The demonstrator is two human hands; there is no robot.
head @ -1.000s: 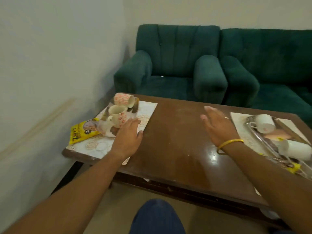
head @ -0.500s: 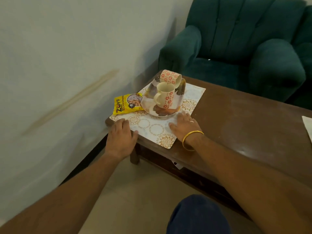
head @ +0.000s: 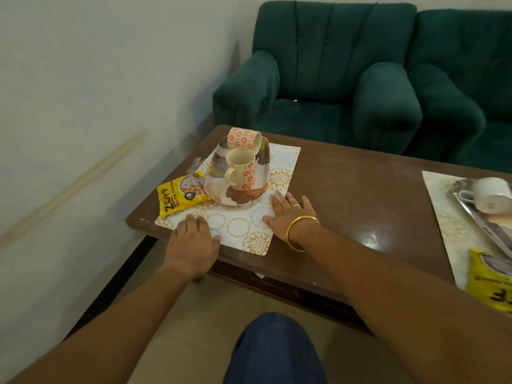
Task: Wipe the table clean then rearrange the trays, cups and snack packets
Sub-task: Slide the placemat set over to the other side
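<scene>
Two hands lie flat on the patterned placemat (head: 243, 225) at the left end of the brown tabletop (head: 360, 189). The left hand (head: 191, 242) covers the mat's near left edge, fingers together and palm down, its grip holding nothing, though whether the thumb hooks under the edge cannot be told. The right hand (head: 291, 214), with a gold bangle (head: 300, 232) at the wrist, presses on the mat's right side with fingers spread, its grip empty too. Just beyond both hands, on the same mat, sits the oval tray (head: 238, 198), carrying one floral cup (head: 241, 173) upright and a second floral cup (head: 243, 138) lying on its side behind it. A yellow snack packet (head: 180, 196) lies on the mat touching the tray's left rim.

Compared with half a second ago, the left hand has moved up from the table's corner onto the mat, and the right hand sits a little further right; the tray, cups and packet lie as before.

At the right end, well apart, a second placemat (head: 443, 217) carries a silver tray (head: 496, 234) with a white cup (head: 490, 195) tipped over on it, and another yellow packet (head: 490, 284) lies near the front edge. Green armchairs (head: 332, 79) stand behind the table, and a knee in blue denim (head: 274, 353) shows below.
</scene>
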